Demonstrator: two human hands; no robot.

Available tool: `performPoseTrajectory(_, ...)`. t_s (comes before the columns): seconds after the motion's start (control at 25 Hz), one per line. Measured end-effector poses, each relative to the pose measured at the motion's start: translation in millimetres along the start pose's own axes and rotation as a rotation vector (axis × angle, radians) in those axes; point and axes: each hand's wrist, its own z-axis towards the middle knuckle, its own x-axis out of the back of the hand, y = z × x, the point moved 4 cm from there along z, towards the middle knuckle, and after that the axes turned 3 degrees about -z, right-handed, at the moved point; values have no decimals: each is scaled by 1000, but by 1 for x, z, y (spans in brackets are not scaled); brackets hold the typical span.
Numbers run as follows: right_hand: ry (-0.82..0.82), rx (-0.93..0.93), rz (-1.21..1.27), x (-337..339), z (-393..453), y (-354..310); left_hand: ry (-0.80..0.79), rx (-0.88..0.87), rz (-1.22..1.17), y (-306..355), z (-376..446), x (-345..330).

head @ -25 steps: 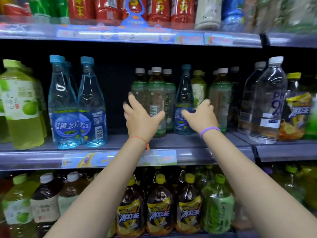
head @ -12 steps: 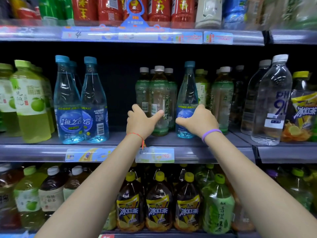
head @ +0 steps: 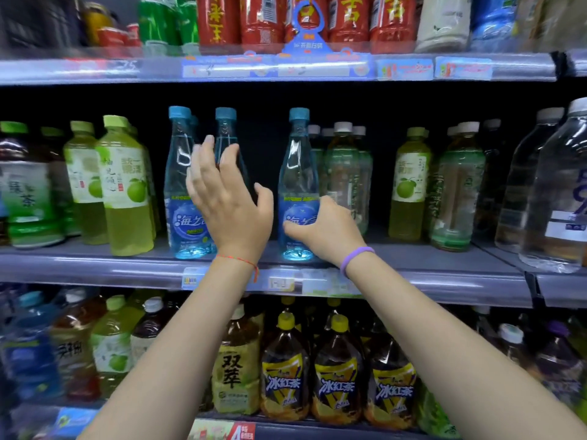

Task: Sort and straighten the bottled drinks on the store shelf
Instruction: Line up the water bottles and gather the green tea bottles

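Reaching toward the middle shelf (head: 444, 274), both bare arms stretch forward. The left hand (head: 230, 204) hovers with fingers spread and holding nothing, in front of two blue-capped water bottles (head: 187, 198). The right hand (head: 324, 228) curls around the lower part of a third blue water bottle (head: 297, 173), standing upright just right of them.
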Motion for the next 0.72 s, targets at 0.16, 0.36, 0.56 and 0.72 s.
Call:
performPoseTrajectory(0.16, -93, -23, 66, -45, 24, -19, -177, 4, 85, -36, -5, -5)
performPoseTrajectory(0.36, -258, -50, 135, -71, 43, -18, -214, -84, 61, -31, -9, -13)
performPoseTrajectory(0.56, 214, 105, 193, 4, 17, -12, -163, -220, -153, 14, -15, -24)
performPoseTrajectory(0.72, 666, 6, 12, 88, 12, 41, -287, -185, -278, 66, -28, -51)
